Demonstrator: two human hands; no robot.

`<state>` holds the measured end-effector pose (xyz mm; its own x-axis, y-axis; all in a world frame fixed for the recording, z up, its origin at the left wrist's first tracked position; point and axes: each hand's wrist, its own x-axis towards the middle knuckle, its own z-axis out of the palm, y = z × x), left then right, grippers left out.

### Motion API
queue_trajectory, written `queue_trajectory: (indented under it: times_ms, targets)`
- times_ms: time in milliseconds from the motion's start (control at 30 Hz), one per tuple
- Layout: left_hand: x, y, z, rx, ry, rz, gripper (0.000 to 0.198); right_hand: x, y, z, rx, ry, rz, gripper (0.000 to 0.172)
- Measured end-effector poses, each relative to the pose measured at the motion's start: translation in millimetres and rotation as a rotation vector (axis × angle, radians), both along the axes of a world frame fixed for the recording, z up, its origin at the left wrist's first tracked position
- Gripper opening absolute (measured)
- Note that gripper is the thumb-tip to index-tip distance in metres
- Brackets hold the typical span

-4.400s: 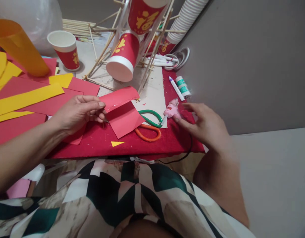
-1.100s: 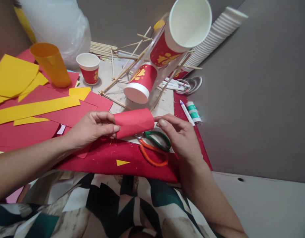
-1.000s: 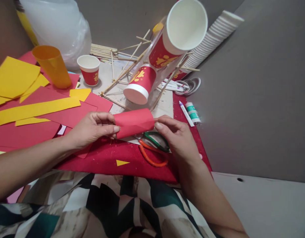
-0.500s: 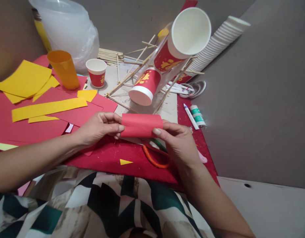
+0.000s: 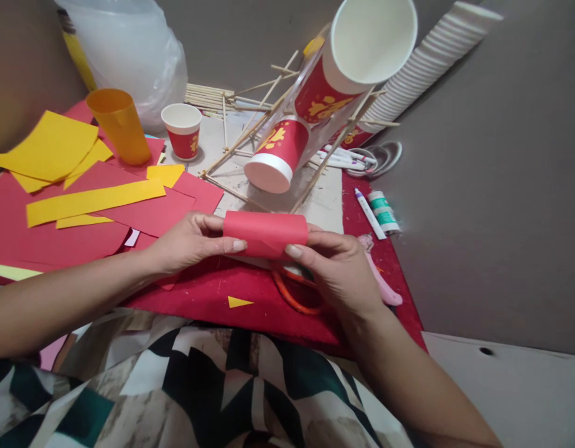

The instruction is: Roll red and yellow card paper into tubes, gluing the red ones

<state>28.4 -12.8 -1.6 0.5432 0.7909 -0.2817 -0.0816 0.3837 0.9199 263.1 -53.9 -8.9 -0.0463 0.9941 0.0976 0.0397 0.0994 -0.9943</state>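
A sheet of red paper [image 5: 266, 229], rolled into a tube, lies sideways between my hands above the table's front part. My left hand [image 5: 198, 239] grips its left end, thumb pressed on the front and fingers at the back. At the right end my right hand [image 5: 338, 258] pinches the roll, its thumb near the lower edge and the other fingers partly hidden. Beneath the right hand sits an orange loop handle [image 5: 287, 295], mostly covered. A small yellow paper triangle [image 5: 239, 302] rests on the red cloth below the roll.
Red paper cups [image 5: 285, 149] lean in a stick frame [image 5: 250, 140] behind. Left are yellow paper strips [image 5: 96, 202], red sheets [image 5: 77, 239], an orange cup [image 5: 117, 127] and a small paper cup [image 5: 182, 130]. Stacked cups [image 5: 437, 59], a marker [image 5: 369, 213] and a pink-handled tool [image 5: 383, 280] are right.
My left thumb has slid rightward over the front of the red paper roll. Both hands keep hold of it. The view has shifted slightly.
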Motion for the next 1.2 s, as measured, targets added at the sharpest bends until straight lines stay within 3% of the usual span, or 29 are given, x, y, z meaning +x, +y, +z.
queue_trajectory:
  times_ms: [100,300,467,667,1000,1200]
  targets:
    - [0,0,-1.2,0.002,-0.030,0.016,0.025,0,0,1.5,-0.016,-0.029,-0.011,0.015]
    - [0,3,-2.5,0.002,-0.053,0.091,0.026,4,1,1.5,0.023,-0.095,-0.235,0.032]
    - [3,1,-3.6,0.020,-0.051,0.116,0.019,1,1,3.4,-0.053,-0.090,-0.171,0.033]
    - [8,-3,-4.3,0.093,-0.015,0.110,0.024,-8,-1,-1.1,-0.139,0.101,-0.037,0.021]
    - [15,-8,4.6,0.113,0.017,0.106,0.027,-19,-3,-3.9,-0.156,0.203,-0.037,0.031]
    - [15,-7,3.2,0.103,0.031,0.035,0.034,-18,-4,0.2,-0.164,0.224,-0.014,0.033]
